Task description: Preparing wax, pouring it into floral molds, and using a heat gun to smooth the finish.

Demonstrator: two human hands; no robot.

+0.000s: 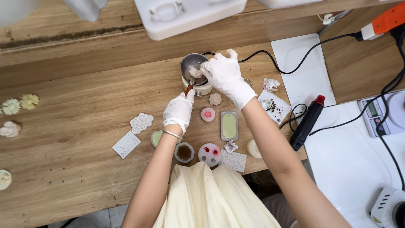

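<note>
A small metal pot (190,61) sits on a cream heater base (203,88) at the middle back of the wooden table (76,139). My left hand (179,110), in a white glove, grips the pot's red handle (189,89) just below the pot. My right hand (224,74), also gloved, is over the pot's rim and pinches a pale crumpled wad (195,72) against the inside of the pot.
Silicone moulds lie in front: a grey rectangular one with green filling (229,126), round pink ones (207,114) (209,154), a brown-filled cup (184,152), white flat moulds (126,144). A black heat tool (308,123), cables and a scale (382,113) are at right. Wax flowers (20,104) lie at left.
</note>
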